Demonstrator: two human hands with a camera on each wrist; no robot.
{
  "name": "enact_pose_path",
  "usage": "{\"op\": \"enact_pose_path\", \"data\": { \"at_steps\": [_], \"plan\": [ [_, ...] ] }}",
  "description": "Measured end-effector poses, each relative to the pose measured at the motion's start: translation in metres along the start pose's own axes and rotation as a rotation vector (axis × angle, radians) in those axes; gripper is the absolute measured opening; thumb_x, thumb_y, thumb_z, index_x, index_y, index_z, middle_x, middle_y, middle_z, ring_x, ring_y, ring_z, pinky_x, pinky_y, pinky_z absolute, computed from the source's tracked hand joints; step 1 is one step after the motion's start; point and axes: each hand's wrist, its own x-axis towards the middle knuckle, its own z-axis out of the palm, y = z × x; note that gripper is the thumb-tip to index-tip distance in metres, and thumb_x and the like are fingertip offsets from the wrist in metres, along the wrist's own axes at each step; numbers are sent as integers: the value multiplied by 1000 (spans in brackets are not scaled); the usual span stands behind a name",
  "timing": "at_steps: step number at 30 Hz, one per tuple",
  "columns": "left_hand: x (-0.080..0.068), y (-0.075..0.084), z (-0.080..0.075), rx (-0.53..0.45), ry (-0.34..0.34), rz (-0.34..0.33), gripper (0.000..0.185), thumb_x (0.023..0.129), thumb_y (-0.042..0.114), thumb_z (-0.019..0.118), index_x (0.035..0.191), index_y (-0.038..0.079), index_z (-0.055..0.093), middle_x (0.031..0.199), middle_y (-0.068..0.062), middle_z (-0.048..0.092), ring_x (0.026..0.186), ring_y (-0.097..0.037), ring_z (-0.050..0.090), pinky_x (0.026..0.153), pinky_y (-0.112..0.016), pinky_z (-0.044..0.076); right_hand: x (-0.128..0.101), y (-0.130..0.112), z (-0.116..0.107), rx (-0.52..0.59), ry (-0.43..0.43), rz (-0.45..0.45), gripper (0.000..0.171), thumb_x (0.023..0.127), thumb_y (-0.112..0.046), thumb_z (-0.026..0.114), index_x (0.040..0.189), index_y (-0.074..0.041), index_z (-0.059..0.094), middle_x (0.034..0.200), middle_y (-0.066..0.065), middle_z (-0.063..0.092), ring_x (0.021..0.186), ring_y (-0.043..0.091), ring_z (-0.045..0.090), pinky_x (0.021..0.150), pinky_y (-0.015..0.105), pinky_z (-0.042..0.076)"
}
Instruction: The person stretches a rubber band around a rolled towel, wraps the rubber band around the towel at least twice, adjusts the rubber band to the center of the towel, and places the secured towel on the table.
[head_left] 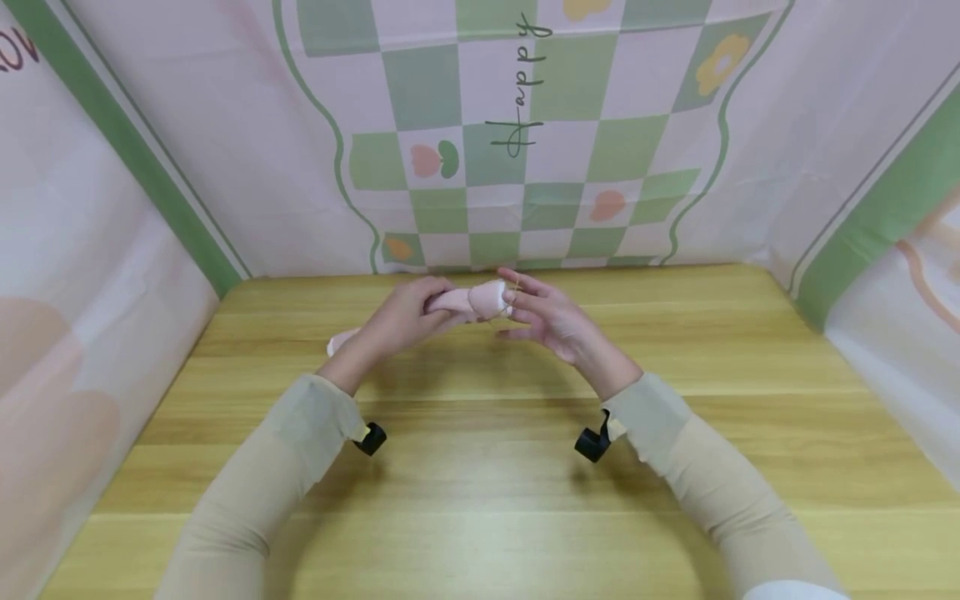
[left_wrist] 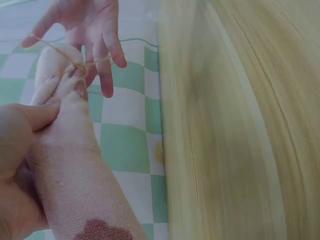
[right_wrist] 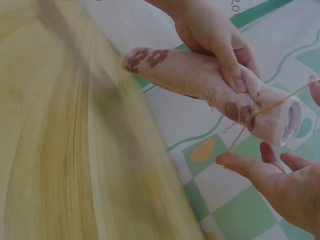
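Observation:
A rolled pink towel (head_left: 452,302) with dark brown flower patterns is held above the table by my left hand (head_left: 401,317), thumb on top of the roll. A thin tan rubber band (right_wrist: 276,104) crosses the towel near its far end, where the cloth is pinched in. My right hand (head_left: 561,327) is beside that end with fingers spread. In the left wrist view, the band stretches from the towel to two spread fingertips (left_wrist: 120,61) of the right hand. The white inner end of the roll faces the right hand.
The wooden table (head_left: 480,467) reaches back to a hanging cloth (head_left: 495,158) with green and white checks. Side cloths with green stripes stand at left and right. A black wrist camera (head_left: 369,438) hangs from the left sleeve, another wrist camera (head_left: 592,444) from the right.

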Motion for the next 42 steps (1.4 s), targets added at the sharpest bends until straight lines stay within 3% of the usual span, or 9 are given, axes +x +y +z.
{"op": "enact_pose_path", "data": {
  "at_steps": [5, 9, 12, 16, 20, 32, 36, 42],
  "plan": [
    [1, 3, 1, 119, -21, 39, 22, 99, 11, 69, 119, 2, 70, 118, -14, 70, 107, -29, 64, 94, -44, 52, 3, 2, 5, -84, -1, 8, 63, 102, 1, 46, 161, 0, 23, 157, 22, 24, 130, 33, 46, 104, 52, 48],
    [0, 8, 3, 219, -18, 86, 23, 99, 15, 70, 119, 4, 70, 117, -13, 70, 108, -30, 65, 96, -45, 52, 5, 6, 7, -139, 1, 4, 58, 102, 2, 47, 156, 5, 29, 156, 23, 28, 123, 30, 50, 105, 54, 46],
    [-2, 12, 5, 278, -3, 116, 24, 98, 16, 72, 119, 5, 70, 117, -12, 70, 107, -30, 66, 95, -44, 52, 7, 9, 7, -160, 8, 5, 54, 101, 1, 49, 153, 9, 32, 144, 19, 39, 117, 27, 53, 105, 55, 46],
    [-5, 17, 8, 326, 13, 146, 23, 98, 15, 72, 119, 6, 71, 114, -11, 70, 102, -30, 68, 90, -44, 55, 7, 10, 8, -163, 9, 22, 50, 101, -1, 50, 148, 11, 37, 130, 13, 45, 110, 24, 54, 99, 47, 52],
    [-7, 22, 10, 372, 17, 163, 23, 98, 17, 72, 119, 7, 71, 110, -9, 69, 96, -28, 69, 80, -44, 58, 7, 10, 10, -164, 11, 41, 50, 101, -3, 51, 147, 11, 39, 129, 14, 48, 108, 24, 54, 91, 37, 55],
    [-8, 22, 11, 394, 30, 156, 22, 99, 19, 71, 119, 9, 72, 109, -7, 69, 96, -27, 69, 78, -45, 58, 11, 13, 13, -164, 23, 53, 48, 101, -5, 53, 144, 14, 43, 131, 18, 52, 107, 23, 58, 85, 31, 56],
    [-9, 21, 11, 382, 25, 142, 24, 99, 19, 71, 120, 9, 71, 111, -7, 69, 99, -27, 69, 82, -45, 57, 11, 13, 14, -211, 21, 59, 43, 101, -7, 55, 138, 14, 49, 124, 16, 56, 103, 21, 59, 89, 35, 56],
    [-10, 18, 10, 312, 36, 102, 24, 100, 18, 70, 121, 7, 70, 115, -8, 70, 105, -28, 67, 92, -45, 55, 13, 8, 13, -369, -21, 69, 42, 103, -15, 53, 134, 14, 50, 120, 15, 57, 100, 19, 59, 104, 50, 48]
  ]
}}
